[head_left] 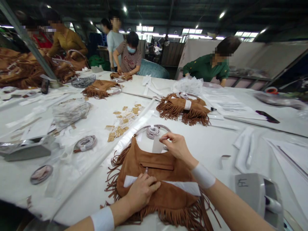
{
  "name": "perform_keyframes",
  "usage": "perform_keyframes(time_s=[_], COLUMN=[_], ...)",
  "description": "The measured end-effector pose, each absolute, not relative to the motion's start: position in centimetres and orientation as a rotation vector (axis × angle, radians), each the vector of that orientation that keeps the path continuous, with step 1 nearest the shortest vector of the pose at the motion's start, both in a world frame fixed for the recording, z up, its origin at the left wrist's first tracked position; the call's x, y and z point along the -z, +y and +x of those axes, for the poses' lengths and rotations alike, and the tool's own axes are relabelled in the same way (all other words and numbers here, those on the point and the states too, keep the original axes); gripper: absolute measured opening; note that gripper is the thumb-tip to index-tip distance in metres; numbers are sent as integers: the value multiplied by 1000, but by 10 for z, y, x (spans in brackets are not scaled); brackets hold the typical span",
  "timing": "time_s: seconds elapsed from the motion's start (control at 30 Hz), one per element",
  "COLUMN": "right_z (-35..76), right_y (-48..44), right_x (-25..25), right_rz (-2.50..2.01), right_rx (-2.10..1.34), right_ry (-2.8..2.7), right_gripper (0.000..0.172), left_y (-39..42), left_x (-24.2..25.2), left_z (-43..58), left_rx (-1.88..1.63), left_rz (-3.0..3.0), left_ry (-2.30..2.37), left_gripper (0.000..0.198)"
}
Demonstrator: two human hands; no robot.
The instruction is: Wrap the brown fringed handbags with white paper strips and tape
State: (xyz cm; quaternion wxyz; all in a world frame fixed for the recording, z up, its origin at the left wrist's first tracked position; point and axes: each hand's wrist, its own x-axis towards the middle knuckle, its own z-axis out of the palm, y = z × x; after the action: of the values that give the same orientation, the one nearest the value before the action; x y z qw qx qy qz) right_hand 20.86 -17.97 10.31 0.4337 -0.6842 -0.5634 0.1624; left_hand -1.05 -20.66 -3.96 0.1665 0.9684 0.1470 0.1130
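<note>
A brown suede bag (166,199) with long fringes lies on the white table in front of me. A white strip (183,187) runs across its body, and its zipper slot (158,166) faces up. My left hand (143,189) rests on the bag below the slot, its fingers bent over the strip and a small pull tab. My right hand (176,145) is above the bag's upper edge, thumb and fingers pinched on a thin pale card (157,145). Behind the card, a wrapped strap coil (152,131) sits inside the arc of the handle.
More fringed bags (184,107) lie further back. Paper tags (124,120) are scattered left of centre, near a strap coil (85,143). Tape dispensers stand at the left (29,148) and right (258,195). Several people work around the table.
</note>
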Motion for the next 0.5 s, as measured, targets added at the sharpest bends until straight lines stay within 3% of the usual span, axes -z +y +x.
perform_keyframes(time_s=[0.2, 0.33, 0.5], right_z=[175, 153, 147], right_y=[-268, -315, -328], right_x=[-59, -6, 27], right_rz=[-1762, -1689, -1692], right_rx=[-401, -305, -165], right_ry=[-1512, -1599, -1662], right_gripper=[17, 21, 24], left_y=[-205, -207, -213], left_x=[37, 43, 46], left_z=[-11, -12, -13], left_rx=[-355, -400, -685], left_rz=[2773, 2741, 2564], left_ry=[410, 401, 599], left_gripper=[43, 24, 20])
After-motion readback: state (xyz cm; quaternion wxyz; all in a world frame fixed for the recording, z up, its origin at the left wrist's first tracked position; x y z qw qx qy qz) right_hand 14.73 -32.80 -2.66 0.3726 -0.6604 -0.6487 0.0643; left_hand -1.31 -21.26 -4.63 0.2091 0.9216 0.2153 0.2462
